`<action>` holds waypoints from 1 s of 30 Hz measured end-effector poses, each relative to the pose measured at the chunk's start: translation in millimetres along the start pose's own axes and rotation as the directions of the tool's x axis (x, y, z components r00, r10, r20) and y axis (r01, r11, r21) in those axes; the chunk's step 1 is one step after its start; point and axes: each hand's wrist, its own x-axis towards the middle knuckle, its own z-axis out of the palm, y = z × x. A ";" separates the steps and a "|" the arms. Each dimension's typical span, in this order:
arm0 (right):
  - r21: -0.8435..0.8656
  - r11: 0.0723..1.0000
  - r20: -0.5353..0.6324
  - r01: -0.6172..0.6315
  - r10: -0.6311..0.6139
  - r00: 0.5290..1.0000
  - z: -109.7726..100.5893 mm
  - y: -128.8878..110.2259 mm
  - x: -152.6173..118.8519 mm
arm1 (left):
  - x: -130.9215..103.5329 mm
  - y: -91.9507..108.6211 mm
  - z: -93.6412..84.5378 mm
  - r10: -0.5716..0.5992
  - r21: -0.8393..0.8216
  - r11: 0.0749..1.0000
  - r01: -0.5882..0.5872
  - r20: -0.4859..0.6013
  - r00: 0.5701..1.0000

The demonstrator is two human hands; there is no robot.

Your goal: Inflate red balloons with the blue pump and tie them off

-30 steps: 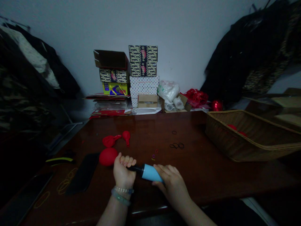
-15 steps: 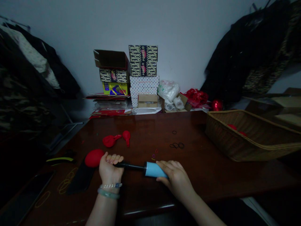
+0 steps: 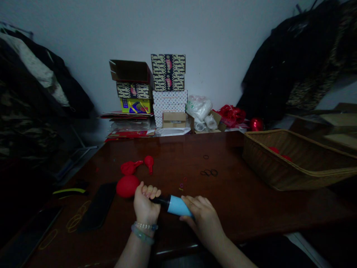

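Observation:
A light-blue hand balloon pump (image 3: 178,206) with a black rod lies across between my hands, over the table's front part. My right hand (image 3: 202,217) is closed around its blue barrel. My left hand (image 3: 147,203) is wrapped around the black end. A partly filled red balloon (image 3: 127,186) sticks out on the left side of that fist; its neck is hidden in my fingers. Just behind it lie two flat red balloons, one on its side (image 3: 128,168) and a smaller one (image 3: 149,164).
A wicker basket (image 3: 275,175) with red things inside stands at right. Black rings (image 3: 209,172) and tiny coloured bands (image 3: 181,186) lie mid-table. At left are a dark phone-like slab (image 3: 99,208), yellowish rubber bands (image 3: 75,221) and another dark slab (image 3: 36,230). Stacked boxes (image 3: 169,72) stand behind.
My left hand and the red balloon have moved right, toward my right hand. Less of the pump's black rod shows between them, as it has slid into the blue barrel.

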 end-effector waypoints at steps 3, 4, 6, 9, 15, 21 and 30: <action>-0.021 1.000 0.012 0.009 -0.009 1.000 -0.7 1.1 0.3 | 0.6 0.1 -0.3 0.009 0.002 1.000 -0.009 -0.006 1.000; -0.028 1.000 0.014 0.014 -0.013 1.000 -1.1 2.0 0.7 | 1.6 2.0 -0.7 0.011 -0.007 1.000 -0.011 -0.011 1.000; -0.032 0.999 0.017 0.027 -0.026 1.000 -1.8 4.1 1.7 | 4.3 7.7 -1.9 0.015 -0.024 1.000 -0.016 -0.020 1.000; -0.031 0.998 0.017 0.048 -0.047 0.999 -3.6 8.9 3.3 | 9.6 20.5 -4.5 0.033 -0.049 0.998 -0.035 -0.048 0.998; -0.008 0.998 0.032 0.054 -0.054 0.998 -9.6 20.3 5.3 | 18.7 44.4 -10.6 0.063 -0.084 0.994 -0.069 -0.064 0.996; 0.000 0.999 -0.005 0.048 -0.048 0.999 -8.4 18.5 3.3 | 17.6 38.6 -11.2 0.057 -0.097 0.993 -0.063 -0.060 0.997; -0.041 0.998 -0.045 0.039 -0.041 0.998 -0.6 4.4 -0.3 | 8.1 6.7 -8.4 0.002 -0.057 0.998 -0.002 -0.013 1.000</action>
